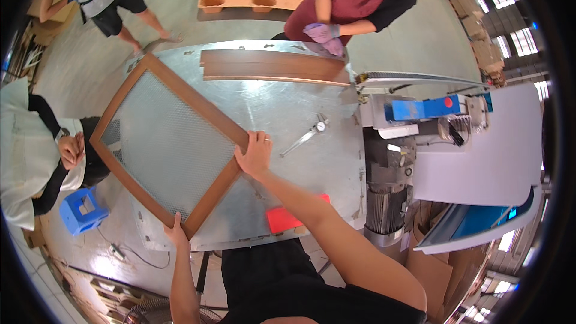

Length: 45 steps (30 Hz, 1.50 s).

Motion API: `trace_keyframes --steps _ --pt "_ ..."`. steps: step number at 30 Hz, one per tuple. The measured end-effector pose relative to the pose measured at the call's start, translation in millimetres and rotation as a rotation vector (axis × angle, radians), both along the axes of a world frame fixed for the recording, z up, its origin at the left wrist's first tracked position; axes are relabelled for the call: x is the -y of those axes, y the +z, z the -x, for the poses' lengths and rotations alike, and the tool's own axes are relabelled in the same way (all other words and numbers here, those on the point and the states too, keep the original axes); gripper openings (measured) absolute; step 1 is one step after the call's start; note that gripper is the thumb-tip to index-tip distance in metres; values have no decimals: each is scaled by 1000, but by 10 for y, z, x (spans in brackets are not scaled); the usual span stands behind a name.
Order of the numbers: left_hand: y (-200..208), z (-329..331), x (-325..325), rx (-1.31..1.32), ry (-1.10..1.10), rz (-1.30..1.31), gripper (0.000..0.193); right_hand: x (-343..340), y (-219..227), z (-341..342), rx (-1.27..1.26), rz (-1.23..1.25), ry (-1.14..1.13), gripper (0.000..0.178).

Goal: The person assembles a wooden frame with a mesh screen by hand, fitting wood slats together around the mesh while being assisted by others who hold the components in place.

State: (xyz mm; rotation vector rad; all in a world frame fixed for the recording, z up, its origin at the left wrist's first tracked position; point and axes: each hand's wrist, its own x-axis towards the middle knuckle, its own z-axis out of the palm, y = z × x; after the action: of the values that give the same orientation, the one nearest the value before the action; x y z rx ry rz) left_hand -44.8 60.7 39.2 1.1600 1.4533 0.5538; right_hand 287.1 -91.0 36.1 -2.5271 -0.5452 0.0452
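From the head view, I take the metal table [294, 105] as my reference for all positions. The brown frame [195, 101], a four-sided piece filled with pale mesh [171, 144], is over the left part of the table, set cornerwise, with its left corner projecting past the table's left edge. Whether it rests flat or is lifted, I cannot tell.

My left hand [176, 234] grips the frame at its near corner, close to the table's near edge, thumb on the rail's upper face; its fingers are mostly hidden beneath. My right hand [257, 155] is closed around the frame's right corner, above the table's middle.

On the table I also record: a stack of brown boards [276, 66] along the far edge; a dial caliper [313, 131] right of centre; and a red object [282, 220] near the near edge, partly covered by my right forearm.

Against the table's right side stands a machine with a blue housing [423, 108]. Left of the table are a blue stool [84, 211] and a seated-height co-worker [15, 144] with hands together. A gloved co-worker [324, 33] is at the far edge.
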Motion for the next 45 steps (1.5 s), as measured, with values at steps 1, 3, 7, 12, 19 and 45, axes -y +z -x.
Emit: trace_keyframes --steps 1,3,7,12,19,45 --pt "6 9 -13 -7 2 25 65 19 1 -43 -23 -16 -2 59" --pt "10 7 -44 14 21 34 64 25 -59 -345 -17 -167 41 59" --pt "39 115 -165 -34 -67 88 56 108 232 -1773 166 -40 68 86" --pt "77 47 -187 -54 -78 193 46 298 628 -3146 79 522 294 126" --pt "92 31 -125 -85 -26 163 41 257 617 -3360 -101 683 394 134" --pt "61 104 -110 -46 -13 85 47 433 561 -3089 -117 408 414 87"
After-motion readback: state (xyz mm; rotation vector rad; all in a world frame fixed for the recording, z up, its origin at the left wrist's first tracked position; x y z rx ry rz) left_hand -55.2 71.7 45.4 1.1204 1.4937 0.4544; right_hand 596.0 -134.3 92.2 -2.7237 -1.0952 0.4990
